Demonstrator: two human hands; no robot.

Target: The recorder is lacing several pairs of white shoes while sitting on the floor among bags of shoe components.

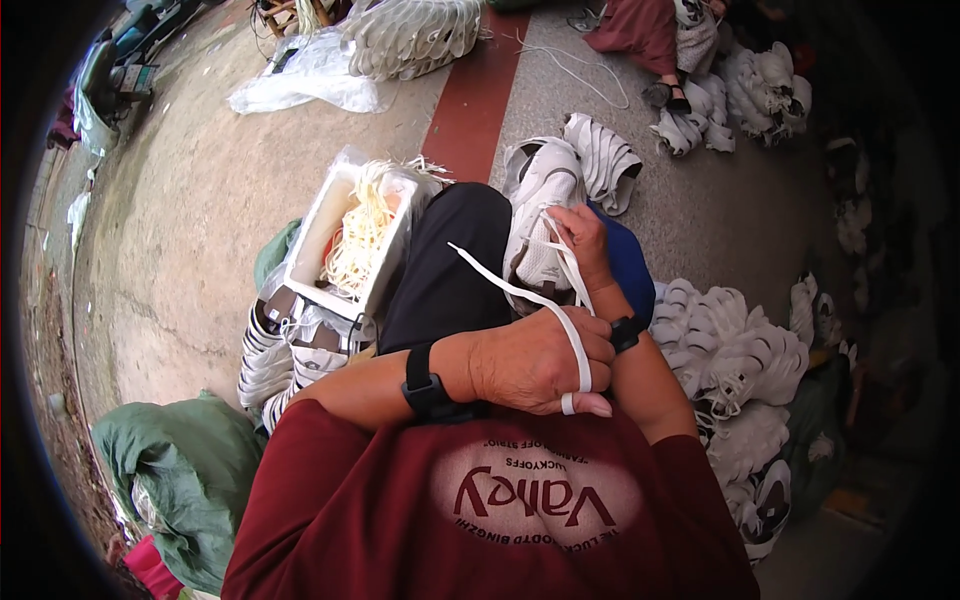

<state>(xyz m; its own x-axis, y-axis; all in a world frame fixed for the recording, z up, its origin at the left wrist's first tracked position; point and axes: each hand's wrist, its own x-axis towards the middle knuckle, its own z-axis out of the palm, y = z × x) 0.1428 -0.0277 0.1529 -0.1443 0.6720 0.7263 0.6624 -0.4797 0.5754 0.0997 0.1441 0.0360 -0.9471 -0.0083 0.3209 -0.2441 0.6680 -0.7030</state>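
A white shoe upper point(545, 190) lies over my lap with its toe end away from me. My right hand point(585, 243) is at its side, fingers closed on a white shoelace point(568, 262) close to the lacing holes. My left hand point(540, 362) is drawn back toward my chest, in front of my right wrist. Its fingers are closed on the lace, which loops over the back of the hand and shows again by the thumb. One loose lace end sticks out to the left above my dark trouser leg point(445, 250).
Left of my leg stands a white box point(303, 252) of cream laces point(362, 235). Stacked white uppers lie beyond the shoe point(604, 165), at my right point(730, 345) and below the box point(268, 355). A green sack point(185, 480) sits lower left. Another person's foot point(668, 97) is at far right.
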